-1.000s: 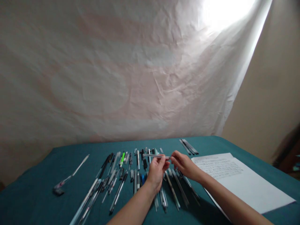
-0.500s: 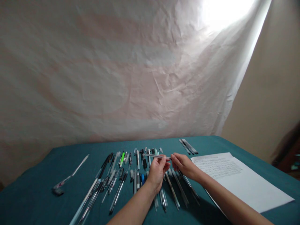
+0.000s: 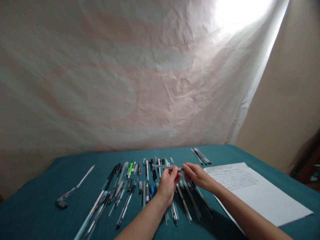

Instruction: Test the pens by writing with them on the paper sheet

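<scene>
A slim, clear plastic pen held over the teal cloth-covered worktop.
The left hand's fingers pinch its smooth barrel; the right hand's close on the dark end, apparently working its tip or cap, though blur obscures which. The next move calls for light, straight-line force.

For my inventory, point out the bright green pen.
The green pen in the far row, left of the left hand; no other pen shows such vivid green.
</scene>
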The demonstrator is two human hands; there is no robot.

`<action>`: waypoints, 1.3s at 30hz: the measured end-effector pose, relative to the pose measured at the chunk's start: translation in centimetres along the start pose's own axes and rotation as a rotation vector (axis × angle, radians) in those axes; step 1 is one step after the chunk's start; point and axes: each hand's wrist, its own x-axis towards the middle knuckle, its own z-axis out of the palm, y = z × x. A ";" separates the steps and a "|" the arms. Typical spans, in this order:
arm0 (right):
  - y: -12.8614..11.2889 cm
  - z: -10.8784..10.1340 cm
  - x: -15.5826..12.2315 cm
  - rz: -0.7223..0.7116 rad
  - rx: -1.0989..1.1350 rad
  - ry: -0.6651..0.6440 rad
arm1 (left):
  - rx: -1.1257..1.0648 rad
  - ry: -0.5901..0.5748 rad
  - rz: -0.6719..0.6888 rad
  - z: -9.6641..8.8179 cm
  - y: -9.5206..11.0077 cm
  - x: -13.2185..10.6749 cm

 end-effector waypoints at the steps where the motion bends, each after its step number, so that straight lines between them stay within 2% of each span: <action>1: -0.1 -0.2 0.0 0.001 0.021 -0.015 | -0.006 0.001 -0.004 0.0 0.0 0.0; 7: -0.6 -0.3 -0.4 -0.065 -0.045 -0.030 | -0.006 0.013 -0.007 0.0 0.0 -0.1; 11: -0.4 -0.1 -0.2 -0.028 -0.010 -0.052 | 0.010 0.016 -0.006 0.1 0.1 -0.1; 14: -0.4 -0.7 0.0 -0.009 0.026 -0.052 | 0.050 -0.001 -0.013 0.4 0.2 -0.2; 18: -0.6 -1.6 -0.1 -0.120 -0.074 0.006 | 0.112 -0.110 -0.087 1.2 0.0 -0.7; 21: -0.7 -1.6 -0.3 -0.195 -0.205 -0.055 | 0.195 -0.204 -0.182 2.0 -0.3 -1.4; 24: -0.7 -1.3 -0.4 -0.282 -0.311 -0.133 | 0.271 -0.231 -0.245 2.9 -0.5 -2.0; 27: -0.8 -1.5 -0.4 -0.298 -0.356 -0.109 | 0.315 -0.233 -0.238 3.4 -0.5 -2.3; 30: -1.3 -2.9 -0.4 -0.215 -0.271 -0.054 | 0.435 -0.299 -0.198 3.9 -0.3 -2.8; 33: -1.6 -5.6 -0.5 -0.116 -0.054 0.000 | 0.697 -0.439 -0.100 4.5 -0.2 -4.1; 36: -1.1 -8.4 -1.1 -0.042 0.080 0.157 | 1.067 -0.588 0.135 5.0 -0.4 -5.9; 39: 0.6 -10.0 -2.8 0.054 0.058 0.259 | 1.371 -0.678 0.388 5.3 -1.0 -7.2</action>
